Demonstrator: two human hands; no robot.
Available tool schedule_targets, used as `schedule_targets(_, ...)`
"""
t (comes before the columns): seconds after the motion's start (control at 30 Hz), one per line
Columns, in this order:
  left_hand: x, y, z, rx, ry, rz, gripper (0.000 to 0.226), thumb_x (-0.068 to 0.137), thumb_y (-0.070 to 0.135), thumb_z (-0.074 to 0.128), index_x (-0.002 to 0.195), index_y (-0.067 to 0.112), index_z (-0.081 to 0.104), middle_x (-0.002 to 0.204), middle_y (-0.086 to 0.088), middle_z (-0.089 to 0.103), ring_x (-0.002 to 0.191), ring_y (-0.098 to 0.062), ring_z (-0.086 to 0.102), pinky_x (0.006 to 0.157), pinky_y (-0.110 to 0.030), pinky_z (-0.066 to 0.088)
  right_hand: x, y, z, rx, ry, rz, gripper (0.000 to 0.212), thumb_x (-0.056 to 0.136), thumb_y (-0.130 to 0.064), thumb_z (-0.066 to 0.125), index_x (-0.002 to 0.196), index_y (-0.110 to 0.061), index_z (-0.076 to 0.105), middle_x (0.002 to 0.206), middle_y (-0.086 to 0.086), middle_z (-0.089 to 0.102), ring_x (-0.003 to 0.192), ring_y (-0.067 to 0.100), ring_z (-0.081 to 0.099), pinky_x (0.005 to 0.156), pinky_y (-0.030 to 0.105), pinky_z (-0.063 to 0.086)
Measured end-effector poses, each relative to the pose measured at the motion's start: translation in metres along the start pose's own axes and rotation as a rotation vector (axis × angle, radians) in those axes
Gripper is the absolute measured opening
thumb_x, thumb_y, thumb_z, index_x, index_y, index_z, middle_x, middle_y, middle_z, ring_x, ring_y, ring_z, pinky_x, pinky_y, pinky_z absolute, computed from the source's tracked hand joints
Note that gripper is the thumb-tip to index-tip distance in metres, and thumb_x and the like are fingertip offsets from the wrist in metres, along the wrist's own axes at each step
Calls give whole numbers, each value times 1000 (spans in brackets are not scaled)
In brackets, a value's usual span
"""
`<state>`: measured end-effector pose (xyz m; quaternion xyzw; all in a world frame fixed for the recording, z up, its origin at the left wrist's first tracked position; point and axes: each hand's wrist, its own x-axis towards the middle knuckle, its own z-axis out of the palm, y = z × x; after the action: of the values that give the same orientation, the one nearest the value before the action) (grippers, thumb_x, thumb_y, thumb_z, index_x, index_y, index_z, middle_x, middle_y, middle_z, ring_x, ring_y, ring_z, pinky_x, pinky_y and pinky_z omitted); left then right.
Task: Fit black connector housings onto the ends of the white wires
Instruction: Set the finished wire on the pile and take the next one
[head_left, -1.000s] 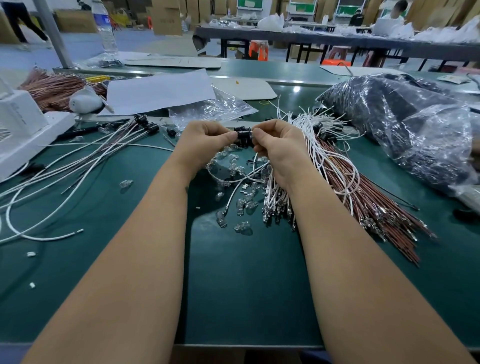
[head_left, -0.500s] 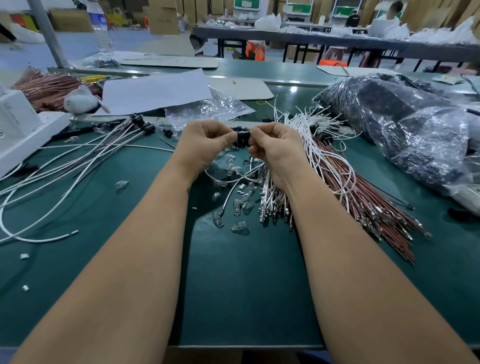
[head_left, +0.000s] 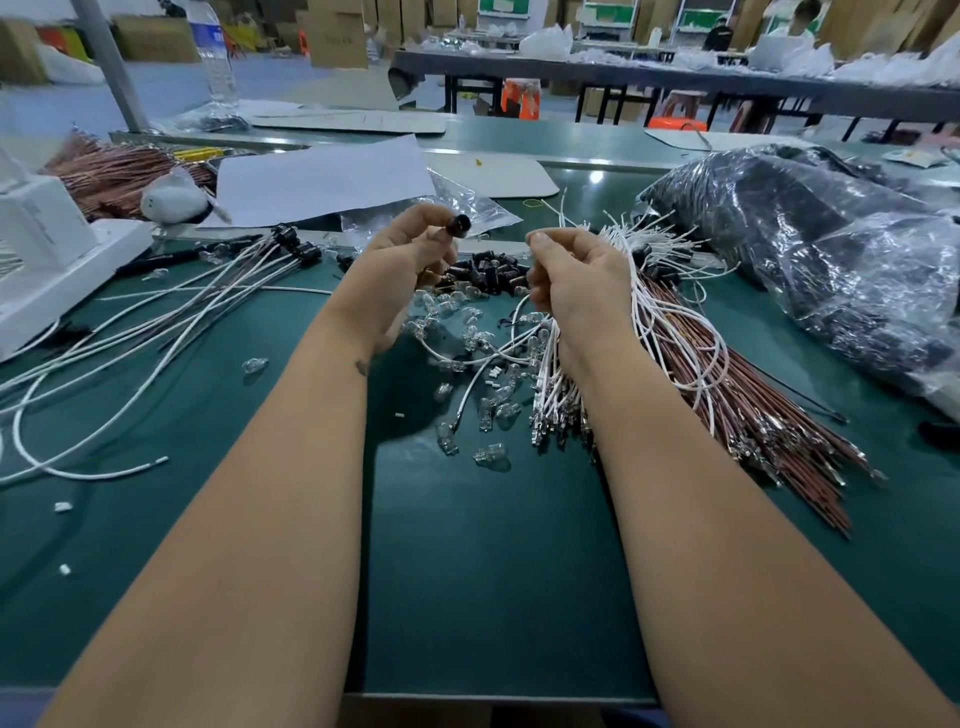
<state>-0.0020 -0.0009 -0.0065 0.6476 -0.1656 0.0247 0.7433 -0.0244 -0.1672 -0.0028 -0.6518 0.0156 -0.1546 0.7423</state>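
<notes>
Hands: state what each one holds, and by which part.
Left hand pinches a black housing by its lower end at the fingertips. Right hand is curled; whether it holds a wire cannot be told.

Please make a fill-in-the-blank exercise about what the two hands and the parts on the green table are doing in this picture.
1. The left hand pinches a small black plastic connector housing in its ____.
2. The right hand is curled around a bundle of thin ____ wires.
3. Small clear glass bulbs lie scattered on the dark ____ table.

Missing words: fingers; white; green
</notes>
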Motion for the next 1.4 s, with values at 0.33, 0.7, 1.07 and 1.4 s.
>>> schedule_targets(0.33, -2, 0, 5, -66, -116, -3, 21, 97, 5, 46, 85, 19, 58, 71, 5, 59, 71, -9, 52, 79, -27, 37, -3, -5, 1, 210, -134, 62, 10, 90, -2, 62, 81, -7, 63, 58, 2, 60, 50, 12, 52, 53, 23, 45)
schedule_targets(0.7, 0, -5, 11, 324, 81, 32, 13, 93, 15, 60, 83, 22, 65, 72, -2, 48, 66, -7, 44, 62, -9, 39, -2, -5, -1, 285, -131, 62, 12, 90, 0, 58, 82, -7, 62, 61, 5, 59, 51, 13, 51, 52, 23, 43)
schedule_targets(1.07, 2, -8, 13, 363, 123, 41, 16, 91, 18, 62, 77, 25, 66, 57, 18, 58, 57, 2, 50, 59, -6, 40, 0, -1, -1, 199, -74, 48, 9, 90, -2, 60, 81, -6, 62, 59, 3, 61, 49, 12, 52, 51, 22, 45)
schedule_targets(1.4, 1, -7, 14, 391, 95, 26, 12, 90, 24, 65, 78, 25, 68, 74, 2, 60, 71, -10, 51, 69, -18, 43, 0, 4, 1, 29, -95, -13, 9, 90, -3, 62, 83, -8, 64, 63, 2, 64, 52, 10, 58, 55, 22, 49)
